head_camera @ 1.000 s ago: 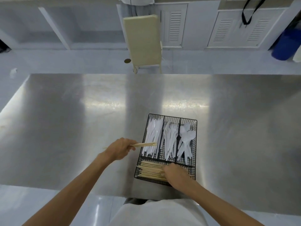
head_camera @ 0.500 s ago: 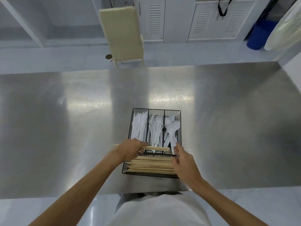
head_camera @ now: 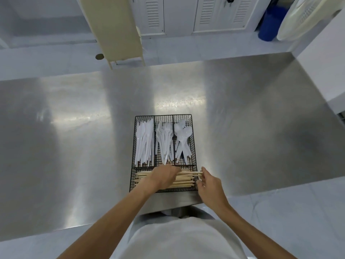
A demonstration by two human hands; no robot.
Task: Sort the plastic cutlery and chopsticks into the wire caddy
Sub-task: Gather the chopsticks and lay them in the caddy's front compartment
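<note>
A black wire caddy [head_camera: 194,139] stands at the near edge of the steel table. Its three far compartments hold white plastic knives [head_camera: 144,143], forks [head_camera: 165,141] and spoons [head_camera: 183,139]. The near cross compartment holds wooden chopsticks [head_camera: 183,181] lying left to right. My left hand [head_camera: 164,176] rests over this compartment, closed on a pair of chopsticks [head_camera: 192,173] that lies across the top of the pile. My right hand [head_camera: 210,183] is at the caddy's right end, its fingertips touching the tips of that pair.
The steel table [head_camera: 74,137] spreads wide to the left, right and behind the caddy. Beyond its far edge stands a cream chair [head_camera: 113,28]. A blue bin [head_camera: 270,23] and a white fan [head_camera: 306,15] are at the back right.
My left hand has carried the chopstick pair from left of the caddy over into the near compartment. My right hand has slid from the pile to the caddy's right end.
</note>
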